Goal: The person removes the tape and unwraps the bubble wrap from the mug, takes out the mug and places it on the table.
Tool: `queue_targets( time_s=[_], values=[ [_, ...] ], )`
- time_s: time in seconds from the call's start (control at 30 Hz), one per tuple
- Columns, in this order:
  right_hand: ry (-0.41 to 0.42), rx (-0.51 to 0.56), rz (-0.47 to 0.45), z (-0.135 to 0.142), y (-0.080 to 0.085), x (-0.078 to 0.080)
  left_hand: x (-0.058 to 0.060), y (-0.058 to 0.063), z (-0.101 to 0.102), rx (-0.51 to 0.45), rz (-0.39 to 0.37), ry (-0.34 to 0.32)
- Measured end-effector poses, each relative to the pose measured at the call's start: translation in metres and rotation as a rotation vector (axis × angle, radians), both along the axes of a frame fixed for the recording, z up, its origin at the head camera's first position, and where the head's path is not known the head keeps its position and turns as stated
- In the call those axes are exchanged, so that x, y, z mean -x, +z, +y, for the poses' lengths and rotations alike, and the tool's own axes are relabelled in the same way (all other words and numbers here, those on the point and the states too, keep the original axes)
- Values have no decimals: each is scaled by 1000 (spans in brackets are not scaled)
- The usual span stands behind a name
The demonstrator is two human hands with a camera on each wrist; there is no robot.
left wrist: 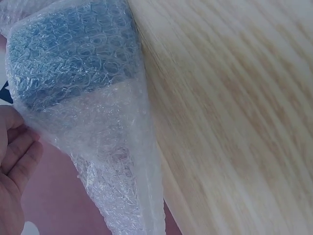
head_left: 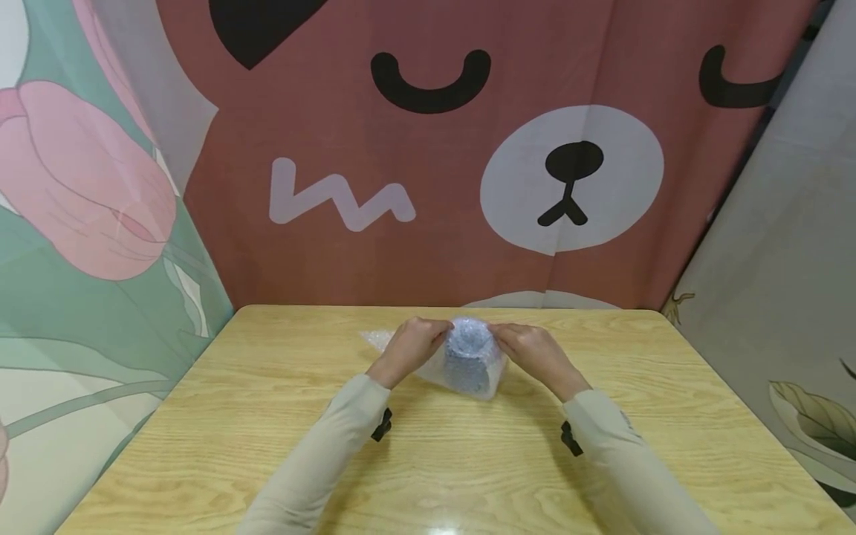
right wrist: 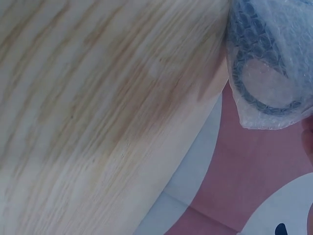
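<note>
A blue mug (head_left: 466, 371) stands wrapped in clear bubble wrap (head_left: 431, 369) near the far side of the table. Its handle (right wrist: 240, 81) shows through the plastic in the right wrist view. At the mug's upper left, my left hand (head_left: 414, 345) pinches the top edge of the wrap. My right hand (head_left: 535, 355) pinches the wrap at the upper right, across from it. In the left wrist view a loose flap of the wrap (left wrist: 117, 156) extends past the mug's blue side, with curled left fingers (left wrist: 22, 152) beside it.
The wooden table (head_left: 441, 461) reaches back to a red curtain (head_left: 428, 260) printed with a bear face. More printed curtains hang at the left and right sides. A pointed tail of bubble wrap (head_left: 376, 339) sticks out behind the left hand.
</note>
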State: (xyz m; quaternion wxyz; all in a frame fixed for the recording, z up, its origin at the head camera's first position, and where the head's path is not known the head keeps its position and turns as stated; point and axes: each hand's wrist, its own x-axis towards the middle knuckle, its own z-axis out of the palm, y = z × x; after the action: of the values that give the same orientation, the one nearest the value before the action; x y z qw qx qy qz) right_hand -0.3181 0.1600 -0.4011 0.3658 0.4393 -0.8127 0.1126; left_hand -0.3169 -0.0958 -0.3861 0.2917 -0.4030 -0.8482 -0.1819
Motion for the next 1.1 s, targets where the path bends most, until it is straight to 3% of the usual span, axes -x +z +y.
queue_targets(
  time_s=[0.33,0.53,0.83,1.1],
  values=[
    [39,-37,18,3,4,-3,-7,4,-3,2,-2,-12],
    [21,-63,-48,3,10,-6,-7,4,-4,-2,-14,-7],
    [52,35,-136,2,10,-4,-6,5,-5,-23,-88,7],
    [68,101,-153,2,8,1,-3,6,-5,-86,-179,19]
  ],
)
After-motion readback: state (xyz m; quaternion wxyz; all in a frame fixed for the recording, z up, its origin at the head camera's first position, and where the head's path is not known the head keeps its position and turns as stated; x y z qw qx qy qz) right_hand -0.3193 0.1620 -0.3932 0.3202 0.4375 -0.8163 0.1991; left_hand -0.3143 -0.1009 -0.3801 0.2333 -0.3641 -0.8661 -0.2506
